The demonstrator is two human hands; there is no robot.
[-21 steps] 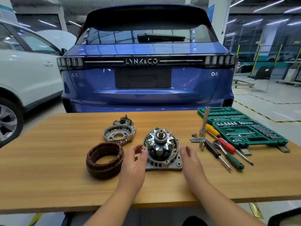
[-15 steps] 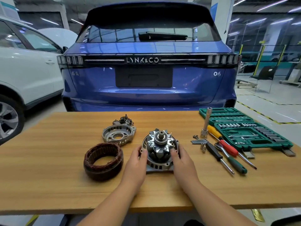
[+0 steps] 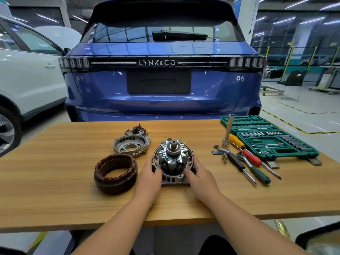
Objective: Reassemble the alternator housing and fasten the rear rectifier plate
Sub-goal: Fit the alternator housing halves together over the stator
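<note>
The front alternator housing with its rotor (image 3: 173, 159) stands shaft-up at the middle of the wooden table (image 3: 55, 181). My left hand (image 3: 150, 178) grips its left rim and my right hand (image 3: 199, 176) grips its right rim, thumbs reaching in against the rotor. A copper-wound stator ring (image 3: 116, 173) lies to the left of it. Behind that sits the silver rear housing half (image 3: 132, 145), and the dark rectifier plate (image 3: 137, 130) lies just beyond it.
Loose bolts (image 3: 219, 151), a tall socket extension (image 3: 227, 133), and black (image 3: 239, 165), red (image 3: 252, 157), green (image 3: 259, 174) and yellow (image 3: 236, 140) handled screwdrivers lie right of the rotor. An open green socket case (image 3: 266, 137) fills the far right. A blue car (image 3: 161, 70) stands behind the table.
Both hands have closed in from beside the housing and now hold its rim on either side. The housing itself has stayed in place.
</note>
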